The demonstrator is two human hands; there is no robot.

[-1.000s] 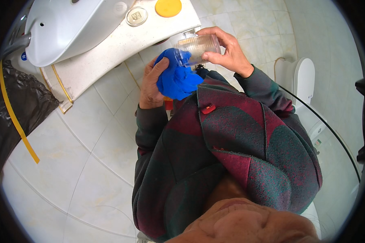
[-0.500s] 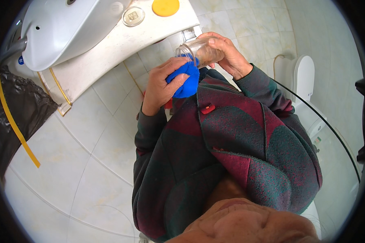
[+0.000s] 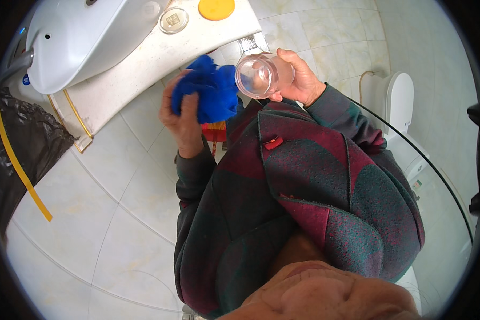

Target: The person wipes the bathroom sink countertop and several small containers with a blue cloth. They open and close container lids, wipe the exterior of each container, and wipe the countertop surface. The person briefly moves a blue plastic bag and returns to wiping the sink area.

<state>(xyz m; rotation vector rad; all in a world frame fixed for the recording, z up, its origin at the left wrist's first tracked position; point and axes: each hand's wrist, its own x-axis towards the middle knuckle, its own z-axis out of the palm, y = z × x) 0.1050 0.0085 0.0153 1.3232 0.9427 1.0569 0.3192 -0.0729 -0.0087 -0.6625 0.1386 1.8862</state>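
Note:
My left hand (image 3: 182, 114) grips a bunched blue cloth (image 3: 210, 96), its fingers wrapped round the far and near sides. Just right of the cloth is a clear jar (image 3: 254, 76), tilted so that its round mouth faces up toward me and a little left. My right hand (image 3: 304, 80) holds the jar by its side and base, thumb on the far side and fingers below. The cloth is outside the jar, close beside its rim; whether they touch I cannot tell.
A white counter (image 3: 125, 85) at the upper left bears a washbasin (image 3: 85, 45), a clear round lid (image 3: 174, 20) and a yellow round lid (image 3: 216, 7). A black plastic bag (image 3: 32, 125) hangs at the left. A toilet (image 3: 399, 101) stands at the right, near a black cable (image 3: 410, 148).
My left hand has drawn the blue cloth out of the jar's mouth and moved left with it, the cloth spreading looser. The jar has turned its mouth more toward me.

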